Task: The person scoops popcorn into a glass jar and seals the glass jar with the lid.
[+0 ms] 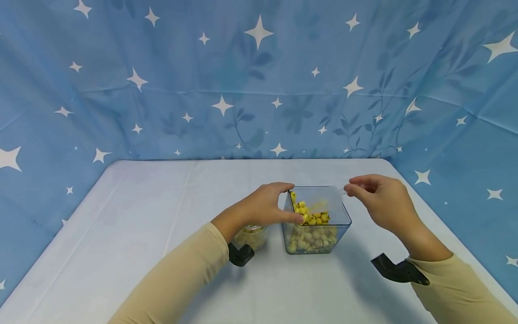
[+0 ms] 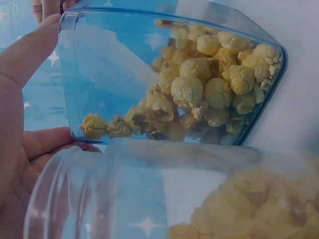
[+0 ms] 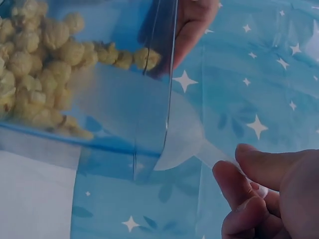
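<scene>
Nearest are two beige sleeves (image 1: 182, 270), with a black wrist mount (image 1: 398, 271) at each cuff. Just beyond the left cuff, partly hidden under that wrist, a clear jar (image 1: 254, 238) stands on the white desk (image 1: 178, 193); only the left wrist view shows its ridged neck and the pale popcorn inside plainly.

Next, to the jar's right, sits a clear bluish container (image 1: 342, 228) partly filled with yellow popcorn (image 1: 313, 219). The left hand (image 1: 267, 203) reaches over the jar and grips the container's left side, thumb at the near rim and fingers at the far corner.

The right hand (image 1: 382, 200) comes in from the right, above the desk, bent at the wrist, thumb and fingers pinching the handle of a translucent scoop (image 3: 182, 134). The head view barely picks out this scoop, while the right wrist view shows its wide bowl reaching inside the container, its handle outside. Behind the desk hangs a blue cloth (image 1: 226, 63) with white stars.
</scene>
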A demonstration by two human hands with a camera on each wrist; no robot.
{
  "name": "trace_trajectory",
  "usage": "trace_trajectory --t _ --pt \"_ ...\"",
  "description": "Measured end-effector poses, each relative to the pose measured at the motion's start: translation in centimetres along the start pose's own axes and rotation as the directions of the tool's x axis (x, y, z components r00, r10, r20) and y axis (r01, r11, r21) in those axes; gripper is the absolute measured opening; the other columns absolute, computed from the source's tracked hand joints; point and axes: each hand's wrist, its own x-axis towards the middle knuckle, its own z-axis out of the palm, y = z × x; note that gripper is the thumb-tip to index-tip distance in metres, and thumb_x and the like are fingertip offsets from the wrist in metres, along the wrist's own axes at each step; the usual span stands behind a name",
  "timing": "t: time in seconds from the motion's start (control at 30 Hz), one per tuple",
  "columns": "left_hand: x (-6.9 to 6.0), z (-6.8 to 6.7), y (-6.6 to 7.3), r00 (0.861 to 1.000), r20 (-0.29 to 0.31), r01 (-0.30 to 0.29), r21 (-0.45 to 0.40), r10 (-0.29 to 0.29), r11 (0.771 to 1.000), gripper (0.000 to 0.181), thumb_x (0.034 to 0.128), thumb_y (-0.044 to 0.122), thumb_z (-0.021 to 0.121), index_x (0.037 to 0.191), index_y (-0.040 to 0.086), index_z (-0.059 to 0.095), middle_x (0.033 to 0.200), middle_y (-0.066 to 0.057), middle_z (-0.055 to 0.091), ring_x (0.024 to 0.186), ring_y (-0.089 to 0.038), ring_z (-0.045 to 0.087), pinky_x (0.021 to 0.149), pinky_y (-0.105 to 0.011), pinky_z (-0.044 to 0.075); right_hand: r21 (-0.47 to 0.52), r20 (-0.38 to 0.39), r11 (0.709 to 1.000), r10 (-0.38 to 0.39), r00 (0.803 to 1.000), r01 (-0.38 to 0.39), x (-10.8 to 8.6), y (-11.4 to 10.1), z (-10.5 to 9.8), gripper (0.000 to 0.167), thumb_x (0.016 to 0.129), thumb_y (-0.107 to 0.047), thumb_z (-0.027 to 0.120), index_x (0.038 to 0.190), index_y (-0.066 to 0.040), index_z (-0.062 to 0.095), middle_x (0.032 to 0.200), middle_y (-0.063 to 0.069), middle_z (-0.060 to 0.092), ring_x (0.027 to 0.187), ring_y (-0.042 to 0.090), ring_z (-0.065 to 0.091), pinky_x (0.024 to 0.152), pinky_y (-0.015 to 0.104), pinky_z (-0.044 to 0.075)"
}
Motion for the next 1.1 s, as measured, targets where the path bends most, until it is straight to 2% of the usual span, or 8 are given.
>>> trace_trajectory --t 0.13,0.3,0.37,0.47,0.57,0.67,0.9,1.1 --pt "0.0 0.1 0.1 1.000 -0.003 0.004 0.002 -0.004 1.000 0.093 0.0845 0.055 0.076 0.157 0.013 0.035 0.157 -0.003 0.038 0.143 -0.021 0.035 0.113 -0.043 0.036 -0.009 0.026 1.000 -0.015 1.000 0.016 0.1 -0.6 0.9 0.030 0.100 -0.024 0.065 0.110 0.003 0.073 0.090 0.012 0.074 0.075 0.024 0.061 0.051 0.029 0.043" --pt "0.0 0.1 0.1 1.000 -0.006 -0.001 -0.005 0.001 1.000 0.094 0.0842 0.054 0.077 0.157 0.012 0.035 0.156 -0.004 0.040 0.142 -0.021 0.038 0.112 -0.042 0.037 0.044 0.110 0.999 0.007 0.994 -0.012 0.1 -0.6 2.1 0.030 0.100 -0.023 0.065 0.112 0.004 0.072 0.091 0.011 0.075 0.067 0.020 0.057 0.048 0.029 0.038" --pt "0.0 0.1 0.1 1.000 -0.006 -0.001 -0.005 0.001 1.000 0.094 0.0842 0.054 0.077 0.157 0.012 0.035 0.156 -0.004 0.040 0.142 -0.021 0.038 0.112 -0.042 0.037 0.065 0.134 0.997 0.020 0.991 -0.029 0.2 -0.4 2.3 0.029 0.100 -0.022 0.064 0.112 0.004 0.071 0.092 0.010 0.075 0.069 0.021 0.060 0.049 0.029 0.037" --pt "0.0 0.1 0.2 1.000 -0.003 0.007 -0.002 -0.007 1.000 0.093 0.0842 0.054 0.077 0.157 0.013 0.035 0.156 -0.005 0.040 0.142 -0.022 0.038 0.112 -0.043 0.037 0.096 0.163 0.994 0.033 0.986 -0.049 0.2 0.0 2.1 0.029 0.101 -0.023 0.064 0.112 0.002 0.072 0.093 0.008 0.075 0.079 0.024 0.066 0.057 0.030 0.044" --pt "0.0 0.1 0.2 1.000 0.004 0.014 -0.001 -0.014 1.000 0.093 0.0845 0.054 0.076 0.157 0.014 0.034 0.156 -0.005 0.040 0.142 -0.022 0.037 0.112 -0.043 0.037 0.121 0.187 0.989 0.063 0.980 -0.086 0.2 0.3 1.9 0.032 0.102 -0.028 0.062 0.114 0.000 0.072 0.093 0.005 0.075 0.095 0.028 0.068 0.076 0.040 0.051" --pt "0.0 0.1 0.2 1.000 0.012 0.015 0.002 -0.015 1.000 0.093 0.0847 0.055 0.076 0.157 0.013 0.034 0.156 -0.005 0.040 0.143 -0.022 0.037 0.112 -0.044 0.037 0.150 0.191 0.979 0.108 0.976 -0.137 -0.1 0.6 1.9 0.034 0.102 -0.029 0.060 0.115 0.000 0.072 0.094 0.005 0.075 0.103 0.031 0.066 0.085 0.049 0.051" --pt "0.0 0.0 0.2 1.000 0.011 0.025 -0.002 -0.025 1.000 0.094 0.0843 0.055 0.076 0.157 0.013 0.034 0.155 -0.005 0.041 0.142 -0.021 0.038 0.112 -0.042 0.037 0.151 0.262 0.978 0.099 0.960 -0.142 -0.1 0.3 2.8 0.034 0.097 -0.031 0.069 0.112 -0.001 0.073 0.094 0.005 0.075 0.098 0.029 0.068 0.083 0.052 0.053" --pt "0.0 0.0 0.2 1.000 0.014 0.026 -0.010 -0.026 1.000 0.094 0.0844 0.054 0.077 0.157 0.014 0.034 0.155 -0.005 0.041 0.142 -0.021 0.037 0.112 -0.042 0.037 0.189 0.265 0.962 0.141 0.954 -0.195 -0.1 0.5 2.8 0.038 0.098 -0.033 0.067 0.116 -0.001 0.072 0.099 0.007 0.075 0.111 0.034 0.063 0.091 0.057 0.049"
